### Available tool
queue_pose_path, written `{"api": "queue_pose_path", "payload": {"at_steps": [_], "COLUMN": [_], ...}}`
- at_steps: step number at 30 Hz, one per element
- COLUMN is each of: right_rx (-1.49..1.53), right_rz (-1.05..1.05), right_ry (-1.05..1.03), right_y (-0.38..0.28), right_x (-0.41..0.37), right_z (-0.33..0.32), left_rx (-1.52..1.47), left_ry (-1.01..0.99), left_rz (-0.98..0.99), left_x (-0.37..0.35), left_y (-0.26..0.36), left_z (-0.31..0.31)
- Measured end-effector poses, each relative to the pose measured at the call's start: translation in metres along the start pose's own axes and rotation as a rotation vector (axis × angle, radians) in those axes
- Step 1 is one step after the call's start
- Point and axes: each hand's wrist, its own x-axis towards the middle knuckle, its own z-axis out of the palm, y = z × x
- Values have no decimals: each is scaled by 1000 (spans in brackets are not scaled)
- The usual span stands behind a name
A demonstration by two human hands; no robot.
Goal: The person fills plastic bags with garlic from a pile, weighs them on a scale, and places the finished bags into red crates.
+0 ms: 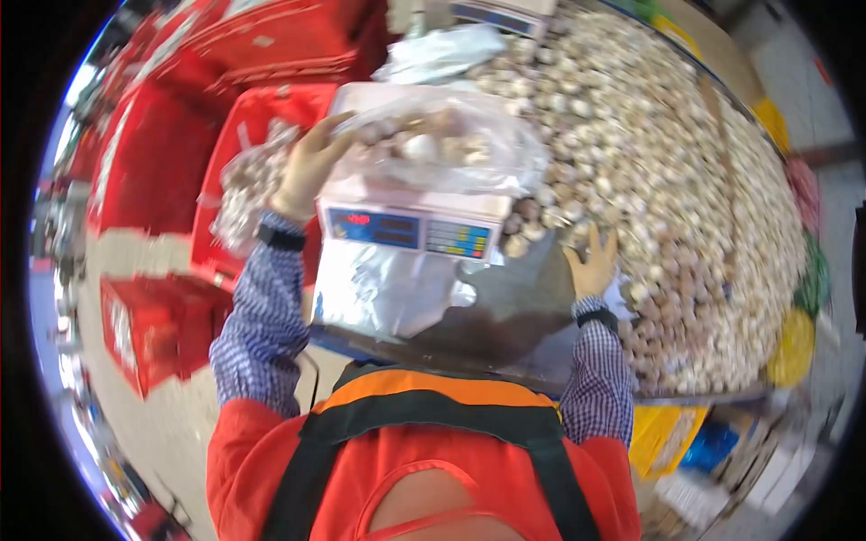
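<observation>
My left hand (pixel 311 167), in a pale glove, is at the left edge of a clear plastic bag (pixel 514 149), its fingers closed on the film. Garlic bulbs (pixel 419 147) lie inside the bag, which rests on a white digital scale (pixel 415 197) with lit red digits. At the near edge of a large heap of loose garlic (pixel 667 171), my right hand (pixel 594 266) has its fingers spread and holds nothing I can see. Loose bulbs are just beyond its fingertips. Flat plastic bags (pixel 383 288) lie below the scale on the dark tabletop (pixel 514 307).
Left of the scale stands a red crate (pixel 239 135) containing bagged garlic (pixel 257 185). More red crates (pixel 149 162) are stacked farther left, with another red crate (pixel 162 329) on the floor. A second scale (pixel 505 16) and a plastic bag (pixel 442 50) are at the back.
</observation>
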Motion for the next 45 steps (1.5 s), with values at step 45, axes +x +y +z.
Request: {"api": "queue_pose_path", "payload": {"at_steps": [45], "right_rx": [655], "right_rz": [-249], "right_ry": [-187], "right_y": [-159], "right_x": [85], "right_z": [-153], "left_rx": [652], "left_ry": [-89], "left_rz": [-53], "left_x": [36], "left_y": [11], "left_z": [-15]}}
